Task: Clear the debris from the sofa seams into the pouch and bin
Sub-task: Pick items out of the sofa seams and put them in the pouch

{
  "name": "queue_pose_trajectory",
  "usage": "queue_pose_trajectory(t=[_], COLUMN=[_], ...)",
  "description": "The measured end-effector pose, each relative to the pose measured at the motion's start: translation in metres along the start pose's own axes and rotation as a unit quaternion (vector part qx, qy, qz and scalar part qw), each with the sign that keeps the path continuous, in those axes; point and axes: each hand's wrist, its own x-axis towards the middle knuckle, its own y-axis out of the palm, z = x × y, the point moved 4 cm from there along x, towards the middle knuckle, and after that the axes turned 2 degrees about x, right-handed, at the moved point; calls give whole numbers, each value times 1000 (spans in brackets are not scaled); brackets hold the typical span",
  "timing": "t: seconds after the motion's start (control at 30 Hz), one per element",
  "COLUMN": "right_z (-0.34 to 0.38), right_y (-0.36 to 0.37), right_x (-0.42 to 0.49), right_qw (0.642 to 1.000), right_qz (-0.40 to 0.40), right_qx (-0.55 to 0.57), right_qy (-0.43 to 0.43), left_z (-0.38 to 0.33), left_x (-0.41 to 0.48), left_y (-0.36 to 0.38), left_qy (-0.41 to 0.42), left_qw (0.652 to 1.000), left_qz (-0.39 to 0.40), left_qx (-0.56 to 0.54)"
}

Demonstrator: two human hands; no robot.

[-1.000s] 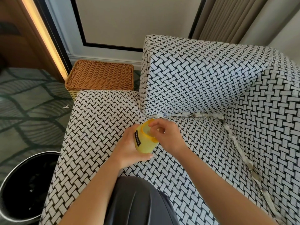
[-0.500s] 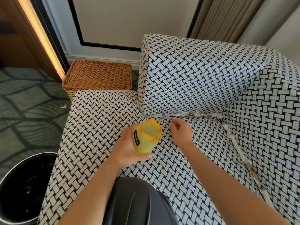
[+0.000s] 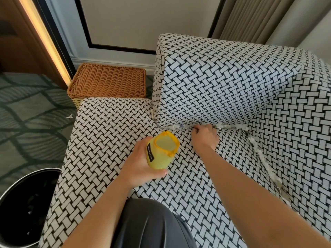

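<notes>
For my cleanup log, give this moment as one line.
left hand holds yellow fabric pouch | right hand fingers at white debris in patterned sofa seam

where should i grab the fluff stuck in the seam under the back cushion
Pinch the fluff where it bulges from the seam, just right of the right hand, coming in low from the front over the seat. It is a thin strip wedged under the back cushion, so likely only fingertips fit. The left hand holds the pouch close by.
</notes>
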Motion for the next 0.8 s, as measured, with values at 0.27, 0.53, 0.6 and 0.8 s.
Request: queue_pose_trajectory(t=[0.27, 0.53, 0.6, 0.8], right_z=[7, 10, 10, 5], right_y=[3, 2, 3, 5], right_x=[7, 15, 16, 22], right_qw=[994, 993, 993, 988], right_qz=[82, 93, 89, 131], right_qx=[-64, -65, -73, -75], right_qy=[25, 26, 14, -23], left_z=[-1, -2, -1, 1], left_x=[-1, 0, 0, 1], left_y=[0, 0, 0, 1], left_qy=[4, 9, 6, 0], left_qw=[1000, 1000, 1000, 1000], left_qz=[-3, -7, -7, -6], left_qx=[14, 5, 3, 0])
